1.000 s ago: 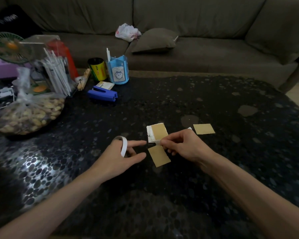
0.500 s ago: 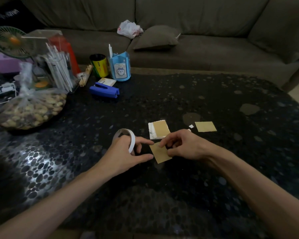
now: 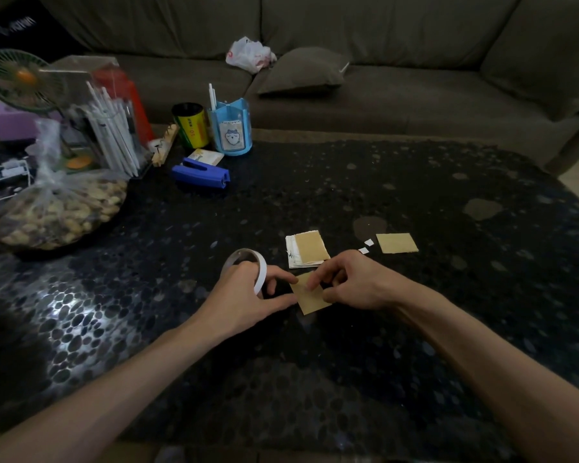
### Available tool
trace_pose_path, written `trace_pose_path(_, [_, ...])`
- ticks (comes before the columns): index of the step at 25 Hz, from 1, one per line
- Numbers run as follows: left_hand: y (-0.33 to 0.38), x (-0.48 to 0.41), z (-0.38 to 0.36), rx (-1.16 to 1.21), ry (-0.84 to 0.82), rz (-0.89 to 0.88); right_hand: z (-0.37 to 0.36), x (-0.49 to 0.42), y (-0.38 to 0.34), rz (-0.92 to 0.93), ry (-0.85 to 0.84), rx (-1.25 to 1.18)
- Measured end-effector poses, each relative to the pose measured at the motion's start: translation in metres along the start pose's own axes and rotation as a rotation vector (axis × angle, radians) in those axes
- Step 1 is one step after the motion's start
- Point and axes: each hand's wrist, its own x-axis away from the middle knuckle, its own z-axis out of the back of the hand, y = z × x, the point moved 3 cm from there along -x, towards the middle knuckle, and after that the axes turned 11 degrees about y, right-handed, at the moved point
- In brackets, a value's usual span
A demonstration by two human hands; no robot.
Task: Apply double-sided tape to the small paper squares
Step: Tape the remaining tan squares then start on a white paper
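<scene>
A tan paper square (image 3: 311, 299) lies on the dark pebble-patterned table (image 3: 381, 182) between my hands. My right hand (image 3: 355, 282) pinches something small at the square's upper left part; what it pinches is hidden by the fingers. My left hand (image 3: 251, 295) has a white tape roll (image 3: 248, 267) looped around its fingers, with index finger and thumb stretched to the square's left edge. A stack of tan and white squares (image 3: 306, 249) lies just beyond. Another tan square (image 3: 396, 243) sits further right, with two tiny white scraps (image 3: 366, 246) beside it.
A blue stapler (image 3: 201, 173), a blue pen holder (image 3: 230, 128) and a yellow-black can (image 3: 191, 125) stand at the back left. A bag of nuts (image 3: 54, 212), a clear box of white sticks (image 3: 111, 128) and a small fan (image 3: 17, 78) crowd the left. A sofa (image 3: 381, 78) runs behind.
The left hand with the tape roll moved right until its fingers reached the square. The right hand came down onto the square's top edge. The view shifted slightly.
</scene>
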Motion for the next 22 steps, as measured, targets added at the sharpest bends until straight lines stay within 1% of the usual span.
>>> trace_pose_path(18, [0.0027,-0.0002,-0.0017,-0.105,0.014,-0.037,-0.0003,0.0009,-0.0028,-0.069,0.112,0.016])
trace_pose_path(22, [0.002,0.0039,0.0004,-0.152,0.03,-0.099,-0.0002,-0.0013,-0.0025,-0.082,0.136,0.027])
